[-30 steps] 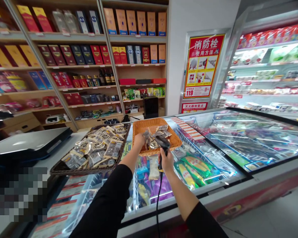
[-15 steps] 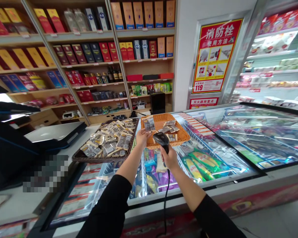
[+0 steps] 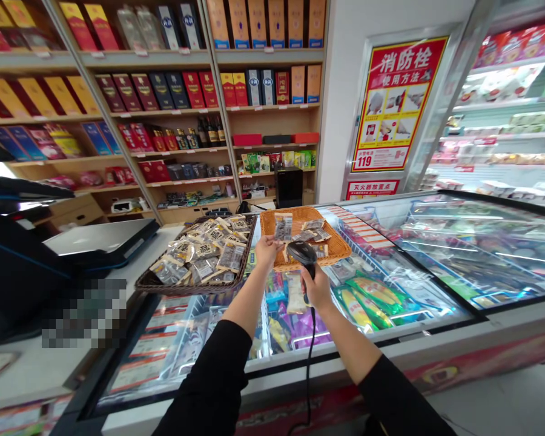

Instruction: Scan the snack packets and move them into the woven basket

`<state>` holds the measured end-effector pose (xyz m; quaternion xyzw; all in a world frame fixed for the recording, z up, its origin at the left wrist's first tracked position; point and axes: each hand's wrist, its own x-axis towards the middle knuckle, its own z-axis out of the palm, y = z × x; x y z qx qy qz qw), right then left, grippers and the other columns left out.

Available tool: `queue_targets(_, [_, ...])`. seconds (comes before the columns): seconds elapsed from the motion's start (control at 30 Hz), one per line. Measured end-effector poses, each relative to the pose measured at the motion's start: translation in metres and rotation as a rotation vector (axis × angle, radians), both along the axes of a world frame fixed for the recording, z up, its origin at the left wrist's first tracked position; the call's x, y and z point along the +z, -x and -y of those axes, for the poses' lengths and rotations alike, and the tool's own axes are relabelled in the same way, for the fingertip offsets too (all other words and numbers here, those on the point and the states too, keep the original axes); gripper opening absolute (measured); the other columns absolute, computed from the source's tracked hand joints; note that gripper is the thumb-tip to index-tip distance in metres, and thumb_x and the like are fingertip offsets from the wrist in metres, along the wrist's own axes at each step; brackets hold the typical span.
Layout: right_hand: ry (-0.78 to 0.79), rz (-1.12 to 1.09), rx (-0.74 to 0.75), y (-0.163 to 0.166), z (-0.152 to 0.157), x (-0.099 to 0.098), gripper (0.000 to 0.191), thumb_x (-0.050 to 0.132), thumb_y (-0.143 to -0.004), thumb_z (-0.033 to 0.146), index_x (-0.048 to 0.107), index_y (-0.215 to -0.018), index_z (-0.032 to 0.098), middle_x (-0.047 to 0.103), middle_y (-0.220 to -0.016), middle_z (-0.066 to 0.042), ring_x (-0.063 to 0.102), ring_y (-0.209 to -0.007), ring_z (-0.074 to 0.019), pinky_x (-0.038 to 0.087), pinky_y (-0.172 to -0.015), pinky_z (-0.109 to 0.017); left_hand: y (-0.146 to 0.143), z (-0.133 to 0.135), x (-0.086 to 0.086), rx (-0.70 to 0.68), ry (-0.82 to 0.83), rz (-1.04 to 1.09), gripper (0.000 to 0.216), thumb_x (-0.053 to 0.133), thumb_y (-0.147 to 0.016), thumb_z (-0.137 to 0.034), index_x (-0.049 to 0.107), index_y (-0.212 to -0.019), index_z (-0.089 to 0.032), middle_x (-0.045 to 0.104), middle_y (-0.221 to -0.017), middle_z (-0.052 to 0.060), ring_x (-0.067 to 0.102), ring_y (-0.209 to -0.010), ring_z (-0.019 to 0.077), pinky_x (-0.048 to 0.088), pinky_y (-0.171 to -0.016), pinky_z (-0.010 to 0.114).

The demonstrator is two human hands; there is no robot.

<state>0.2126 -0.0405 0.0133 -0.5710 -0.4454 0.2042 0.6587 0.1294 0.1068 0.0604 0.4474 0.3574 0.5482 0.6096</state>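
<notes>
My left hand (image 3: pixel 267 251) pinches a small clear snack packet (image 3: pixel 283 226) by its lower edge, over the orange wicker basket (image 3: pixel 338 247). My right hand (image 3: pixel 317 287) is wrapped round the handle of a black barcode scanner (image 3: pixel 302 253), its head close to the packet. The scanner's cable hangs down over the freezer front. Several similar packets (image 3: pixel 315 230) lie in the orange basket. Left of it, a dark brown wicker basket (image 3: pixel 146 286) is heaped with more such packets (image 3: pixel 204 249).
Both baskets rest on the glass top of a chest freezer (image 3: pixel 418 303) with bagged frozen goods inside. A counter with a flat scale (image 3: pixel 102 239) and dark equipment stands at left. Shelves of boxed bottles (image 3: pixel 163 91) line the back, and a red fire-hydrant sign (image 3: pixel 399 103) hangs right of them.
Both hands have shifted slightly right in view, along with the scanner. The packet in my left hand now stands more upright, its face turned more fully toward me.
</notes>
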Motion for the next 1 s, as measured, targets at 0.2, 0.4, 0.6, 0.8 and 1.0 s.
queue_targets(0.2, [-0.025,-0.008,0.014,0.001,0.002,0.002,0.031,0.052,-0.088,0.052,0.051,-0.082,0.021,0.05,-0.046,0.007,0.048,-0.033,-0.0128,0.04,-0.037,-0.023,0.002,0.001,0.0,-0.018,-0.025,-0.032,0.018,0.063,-0.071,-0.003,0.053,-0.077,-0.016,0.062,-0.062,-0.003,0.066,-0.063,0.0121,0.057,-0.08,0.035])
queue_targets(0.4, [-0.024,-0.013,-0.003,0.001,0.001,0.002,0.03,0.052,-0.087,0.052,0.049,-0.078,0.022,0.049,-0.044,0.008,0.047,-0.032,-0.0129,0.04,-0.036,-0.023,-0.001,0.002,0.002,-0.001,-0.013,-0.037,0.017,0.062,-0.07,-0.002,0.052,-0.074,-0.016,0.062,-0.062,-0.002,0.067,-0.063,0.0122,0.058,-0.077,0.033])
queue_targets(0.6, [-0.026,-0.062,0.003,0.0,-0.002,-0.002,0.034,0.052,-0.085,0.056,0.049,-0.077,0.023,0.051,-0.046,0.007,0.048,-0.032,-0.0134,0.039,-0.035,-0.024,0.013,0.023,0.015,0.162,-0.137,0.026,0.024,0.057,-0.076,-0.006,0.061,-0.098,-0.015,0.067,-0.07,0.001,0.069,-0.073,0.0143,0.057,-0.08,0.033])
queue_targets(0.8, [-0.002,-0.062,0.016,-0.001,-0.004,-0.007,0.04,0.053,-0.083,0.062,0.05,-0.077,0.023,0.053,-0.045,0.005,0.05,-0.034,-0.0151,0.04,-0.037,-0.025,0.122,0.049,0.051,0.657,-0.516,-0.588,0.043,0.052,-0.085,-0.016,0.061,-0.126,-0.024,0.073,-0.103,0.007,0.068,-0.093,0.0214,0.051,-0.09,0.038])
queue_targets(1.0, [-0.025,-0.124,0.011,-0.003,-0.002,-0.002,0.04,0.055,-0.083,0.062,0.049,-0.075,0.023,0.052,-0.046,0.005,0.047,-0.033,-0.0146,0.039,-0.035,-0.026,0.156,0.057,0.061,0.524,-0.572,-1.295,0.043,0.054,-0.075,-0.002,0.072,-0.107,-0.024,0.063,-0.127,0.013,0.053,-0.124,0.0326,0.03,-0.11,0.053])
